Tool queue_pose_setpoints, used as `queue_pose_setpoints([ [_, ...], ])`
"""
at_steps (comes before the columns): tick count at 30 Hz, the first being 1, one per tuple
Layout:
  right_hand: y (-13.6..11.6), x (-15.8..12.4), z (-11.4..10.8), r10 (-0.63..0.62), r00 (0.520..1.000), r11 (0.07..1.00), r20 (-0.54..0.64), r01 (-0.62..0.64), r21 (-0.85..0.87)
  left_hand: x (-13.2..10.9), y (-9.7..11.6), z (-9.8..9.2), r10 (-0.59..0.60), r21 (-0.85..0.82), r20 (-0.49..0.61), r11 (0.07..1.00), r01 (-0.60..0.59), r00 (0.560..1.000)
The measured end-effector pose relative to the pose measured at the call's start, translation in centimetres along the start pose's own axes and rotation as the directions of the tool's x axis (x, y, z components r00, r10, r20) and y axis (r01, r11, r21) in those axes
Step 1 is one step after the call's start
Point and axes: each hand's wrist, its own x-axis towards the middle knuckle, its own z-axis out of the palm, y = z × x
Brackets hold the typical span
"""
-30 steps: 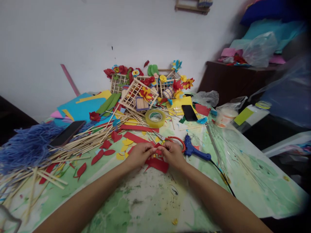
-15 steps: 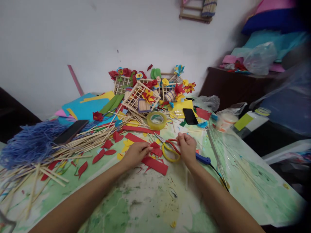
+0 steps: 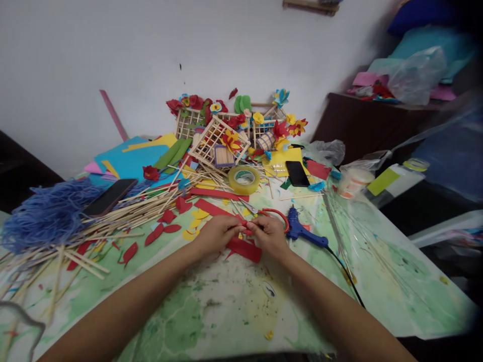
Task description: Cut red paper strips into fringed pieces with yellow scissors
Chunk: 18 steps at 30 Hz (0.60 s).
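My left hand point(image 3: 218, 235) and my right hand point(image 3: 268, 236) meet above the table, fingertips almost touching. Between them they pinch a small piece of red paper or felt point(image 3: 245, 224), mostly covered by the fingers. Just behind my right hand lie scissors point(image 3: 284, 219) with a red handle loop, blades pointing to the back left. A blue glue gun point(image 3: 302, 230) rests to the right of that hand. Below and behind the fingers are red strips point(image 3: 244, 250), and cut red petal shapes point(image 3: 154, 234) are scattered to the left.
Clear tape point(image 3: 244, 181) sits behind the hands, before stick frames with flowers point(image 3: 221, 143). Thin wooden sticks point(image 3: 128, 217), blue shredded strands point(image 3: 45, 213) and a phone point(image 3: 110, 197) fill the left. Another phone point(image 3: 297, 173) and a white tub point(image 3: 355, 182) are at the back right.
My right hand has moved left, away from the scissors, and joined my left hand at the red piece. The glue gun is now in fuller view. The camera view has tilted slightly down.
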Motion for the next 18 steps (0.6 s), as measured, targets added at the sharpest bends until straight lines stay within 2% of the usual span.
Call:
queue_pose_setpoints([
  [10, 0.3, 0.0, 0.5, 0.078, 0.995, 0.990, -0.054, -0.071, 0.123, 0.1, -0.1, -0.3, 0.044, -0.073, -0.004, 0.996, -0.044, 0.999],
  [12, 0.7, 0.4, 0.0, 0.110, 0.987, 0.986, -0.113, -0.094, 0.140, 0.1, -0.6, -0.6, 0.018, -0.078, -0.027, 0.997, -0.020, 0.999],
  [15, 1.2, 1.1, -1.0, 0.148, 0.959, 0.983, -0.241, -0.115, 0.145, 0.0, -1.7, -1.1, -0.090, -0.090, -0.082, 0.993, 0.083, 0.993],
  [18, 1.4, 1.2, -1.4, 0.127, 0.959, 0.988, -0.251, -0.100, 0.120, 0.1, -2.4, -1.0, -0.092, -0.154, -0.064, 0.985, 0.082, 0.994],
])
